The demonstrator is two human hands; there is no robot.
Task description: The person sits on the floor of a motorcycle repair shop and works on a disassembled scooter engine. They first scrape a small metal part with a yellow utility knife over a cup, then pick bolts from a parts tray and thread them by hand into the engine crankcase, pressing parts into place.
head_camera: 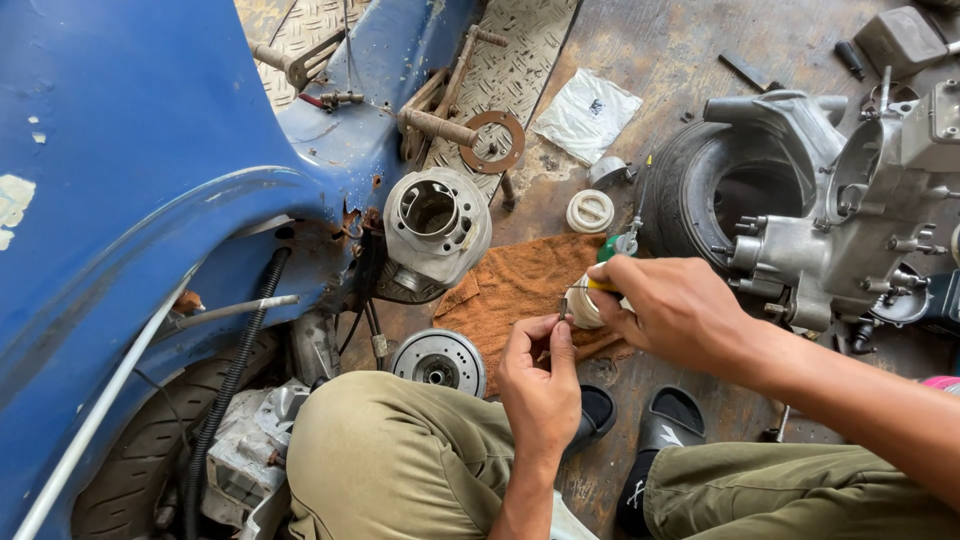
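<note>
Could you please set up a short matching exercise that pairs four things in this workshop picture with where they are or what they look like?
Things:
1. Cylinder
2. Flywheel
3. Gasket ring
4. Tyre

Descriptions:
A. Rusty brown, lying on the tread plate
B. Black, beside the engine block
C. Finned, grey, next to the blue scooter body
D. Round, by the person's knee

Pairs: 1-C, 2-D, 3-A, 4-B

A flat, clear plastic packet (pixel 586 114) lies on the floor (pixel 660 50) near the top of the view, just beside the patterned metal plate (pixel 520 60). It is roughly square, whitish and crinkled, with a small dark printed mark at its middle. No signs or screens show.
</note>
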